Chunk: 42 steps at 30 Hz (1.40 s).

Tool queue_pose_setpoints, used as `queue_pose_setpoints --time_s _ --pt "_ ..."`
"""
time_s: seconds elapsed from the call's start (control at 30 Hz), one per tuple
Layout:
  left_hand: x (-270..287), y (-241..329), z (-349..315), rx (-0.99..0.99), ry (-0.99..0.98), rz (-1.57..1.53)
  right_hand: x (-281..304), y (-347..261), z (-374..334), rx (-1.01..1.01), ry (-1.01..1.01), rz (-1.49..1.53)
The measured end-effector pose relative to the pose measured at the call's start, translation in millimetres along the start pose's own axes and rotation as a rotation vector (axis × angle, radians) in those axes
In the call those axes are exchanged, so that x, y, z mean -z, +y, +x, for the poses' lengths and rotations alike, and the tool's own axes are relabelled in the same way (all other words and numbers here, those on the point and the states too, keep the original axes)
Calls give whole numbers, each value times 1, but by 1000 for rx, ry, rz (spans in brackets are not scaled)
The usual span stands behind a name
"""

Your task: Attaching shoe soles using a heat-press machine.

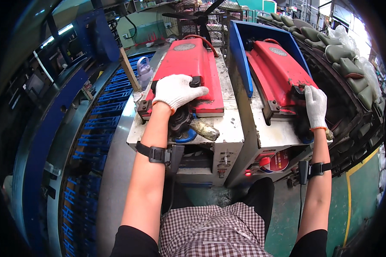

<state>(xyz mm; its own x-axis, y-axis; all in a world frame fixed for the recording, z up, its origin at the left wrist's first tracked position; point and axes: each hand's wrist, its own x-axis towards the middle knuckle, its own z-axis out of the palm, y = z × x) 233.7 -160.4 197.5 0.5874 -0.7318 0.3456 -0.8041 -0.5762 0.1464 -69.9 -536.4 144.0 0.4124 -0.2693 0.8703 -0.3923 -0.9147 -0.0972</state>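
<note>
My left hand point(179, 92), in a white knit glove, lies over the black handle point(196, 81) across the left red machine cover point(185, 60). Its fingers curl over the handle's far side and its thumb points right. My right hand point(316, 105), gloved alike, is closed around the black handle point(297, 91) at the near end of the right red cover point(275, 68). Below my left wrist sit a dark rounded part point(180, 121) and a stained, olive-yellow wrapped piece point(205, 129). Each forearm wears a black strap with a small device.
Both covers top pale machine cabinets point(233, 124); a blue guard point(241, 64) surrounds the right one. A lilac bottle point(145, 72) stands at left, beside a rack of blue bars point(109, 100). Green shoe-shaped pieces point(341, 52) fill a rack at far right. A fan point(200, 18) stands behind.
</note>
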Motion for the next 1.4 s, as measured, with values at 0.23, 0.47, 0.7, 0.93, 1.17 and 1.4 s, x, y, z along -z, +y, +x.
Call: queue_pose_setpoints --time_s 0.23,0.47,0.7,0.93,1.17,1.4 --pt "-3 0 -2 22 50 -18 3 -2 1 -24 -27 -2" --pt "-9 -2 0 19 91 -7 0 5 0 -11 -3 37" --pt "-13 -3 0 -1 123 12 1 2 0 -8 8 33" --pt "-13 -3 0 8 119 42 1 4 1 -31 -35 71" --pt "-13 -1 0 22 119 36 1 4 0 -24 -32 51" --pt "-13 -1 -1 25 122 27 1 5 -1 1 -4 28"
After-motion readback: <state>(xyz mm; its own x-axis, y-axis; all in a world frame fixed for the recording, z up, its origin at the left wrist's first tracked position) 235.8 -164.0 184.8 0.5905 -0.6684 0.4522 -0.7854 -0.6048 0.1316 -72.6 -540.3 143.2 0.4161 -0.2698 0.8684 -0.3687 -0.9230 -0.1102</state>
